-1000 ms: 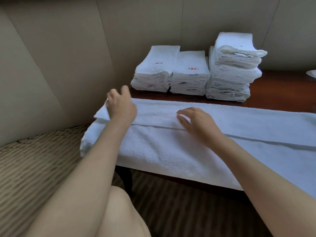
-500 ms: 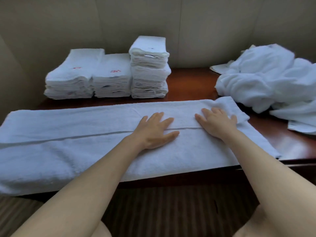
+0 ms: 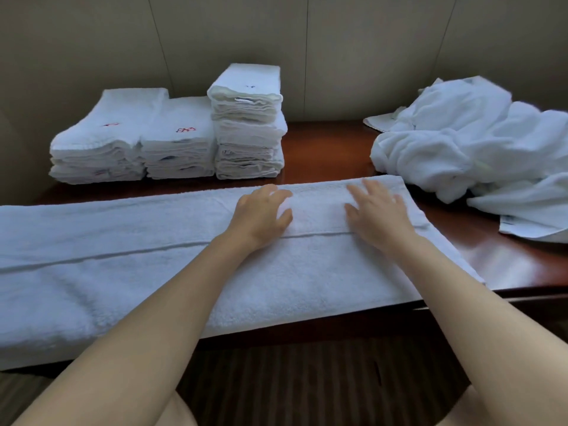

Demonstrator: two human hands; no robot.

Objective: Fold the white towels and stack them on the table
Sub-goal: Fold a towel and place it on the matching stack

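Hands, L [image 3: 261, 215] & R [image 3: 379, 210], flat on long towel [image 3: 123, 272], fingers straight, apart; L's maybe slightly bent.

— Where does the head view look from?
— From the person's head, forward and down over both forearms, close to the long towel [image 3: 129, 272] at the table's [image 3: 522, 265] near edge.
— How far does it reach?
— To the wall panels [image 3: 368, 56] behind the table, taking in the folded stacks [image 3: 181, 139] at back left and the loose pile [image 3: 467, 139] at right. It is the only view.
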